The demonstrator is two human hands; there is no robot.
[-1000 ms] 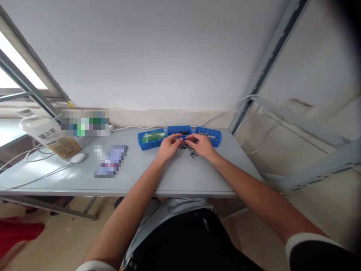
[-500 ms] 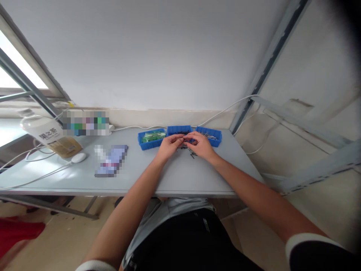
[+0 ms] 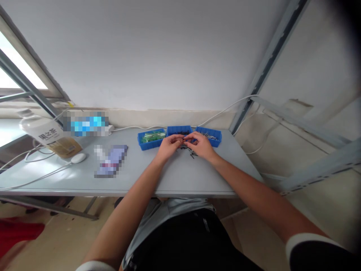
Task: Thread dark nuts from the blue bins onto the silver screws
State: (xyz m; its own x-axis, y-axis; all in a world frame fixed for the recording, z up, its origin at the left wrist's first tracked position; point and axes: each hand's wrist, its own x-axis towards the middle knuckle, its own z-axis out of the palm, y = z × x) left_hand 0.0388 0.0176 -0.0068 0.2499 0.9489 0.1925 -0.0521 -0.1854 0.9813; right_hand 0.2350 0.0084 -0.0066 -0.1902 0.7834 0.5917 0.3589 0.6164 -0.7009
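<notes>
My left hand (image 3: 168, 146) and my right hand (image 3: 202, 145) meet above a small pile of dark screws (image 3: 189, 150) on the grey table (image 3: 141, 173). The fingertips of both hands are pinched together over the pile, gripping something too small to make out. Just behind the hands stand three blue bins in a row: the left bin (image 3: 151, 139) holds green pieces, the middle bin (image 3: 178, 130) holds dark parts, the right bin (image 3: 211, 136) holds silvery screws.
A white bottle (image 3: 45, 131) lies at the far left beside a brown packet (image 3: 65, 147) and a white mouse (image 3: 78, 157) with its cable. A blurred flat object (image 3: 111, 161) lies mid-left. White cables run along the wall. A metal shelf frame (image 3: 265, 64) rises at the right.
The hands have drawn slightly closer together and lifted a little over the screw pile. Nothing else has moved.
</notes>
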